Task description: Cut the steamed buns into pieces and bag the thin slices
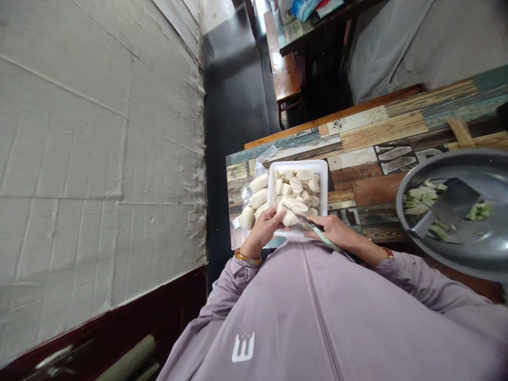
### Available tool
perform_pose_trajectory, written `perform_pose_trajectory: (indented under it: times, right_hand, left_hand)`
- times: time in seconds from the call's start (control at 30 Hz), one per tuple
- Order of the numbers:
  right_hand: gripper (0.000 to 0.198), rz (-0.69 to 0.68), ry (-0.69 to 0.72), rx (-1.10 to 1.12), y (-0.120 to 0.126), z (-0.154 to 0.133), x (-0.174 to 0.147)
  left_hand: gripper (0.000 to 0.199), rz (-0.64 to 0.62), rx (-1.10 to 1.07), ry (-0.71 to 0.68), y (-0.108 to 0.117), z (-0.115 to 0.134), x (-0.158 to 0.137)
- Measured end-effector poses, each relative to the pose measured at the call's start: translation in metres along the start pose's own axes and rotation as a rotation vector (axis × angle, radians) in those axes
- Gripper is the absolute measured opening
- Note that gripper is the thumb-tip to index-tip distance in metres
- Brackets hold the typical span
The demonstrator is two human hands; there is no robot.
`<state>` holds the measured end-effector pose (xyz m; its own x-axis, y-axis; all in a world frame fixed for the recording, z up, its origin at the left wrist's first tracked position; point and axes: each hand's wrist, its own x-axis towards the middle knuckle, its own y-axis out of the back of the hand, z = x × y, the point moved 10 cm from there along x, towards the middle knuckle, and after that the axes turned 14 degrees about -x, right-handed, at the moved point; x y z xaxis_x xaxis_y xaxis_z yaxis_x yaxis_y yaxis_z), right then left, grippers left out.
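Observation:
My left hand (pixel 266 227) is closed around the near end of a pale, dough-like roll (pixel 289 217) over the white tray. In my right hand (pixel 332 230) is a thin-bladed knife (pixel 326 239) with a pale green handle. Its blade lies across the roll, against a slice (pixel 297 206) at the cut. Below both hands, the white tray (pixel 324 182) holds many thick cut pieces (pixel 296 185) of the same pale food. Left of the tray, several whole rolls (pixel 259 198) lie on and beside clear plastic wrapping (pixel 266 156).
At the right stands a large metal basin (pixel 413 174) with chopped greens (pixel 423 198) and a broad-bladed cleaver (pixel 456 201). The patchwork-patterned table (pixel 369 185) ends at the left near a covered wall (pixel 159 132). A wooden bench (pixel 286 79) stands beyond.

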<state>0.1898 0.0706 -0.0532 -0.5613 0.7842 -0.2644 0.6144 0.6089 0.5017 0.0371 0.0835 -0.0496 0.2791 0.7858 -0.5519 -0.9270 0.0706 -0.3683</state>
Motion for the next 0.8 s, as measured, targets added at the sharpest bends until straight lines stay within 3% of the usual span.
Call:
perform_pose_trajectory:
  times: [0.17, 0.43, 0.63, 0.8]
  right_hand:
    - [0.048, -0.022, -0.031, -0.062, -0.001, 0.003, -0.001]
    - [0.070, -0.135, -0.030, -0.056, -0.007, 0.012, -0.001]
    - [0.067, -0.138, -0.033, -0.081, -0.007, 0.010, 0.002]
    - [0.052, -0.131, -0.006, -0.056, -0.005, -0.002, 0.011]
  left_hand:
    - [0.048, 0.026, -0.017, -0.010, 0.002, 0.002, -0.001]
    - [0.046, 0.060, 0.015, -0.032, 0.008, 0.004, -0.004]
    - [0.044, 0.056, 0.071, -0.047, 0.002, 0.008, -0.006]
    - [0.037, 0.007, 0.131, -0.039, -0.007, 0.008, -0.006]
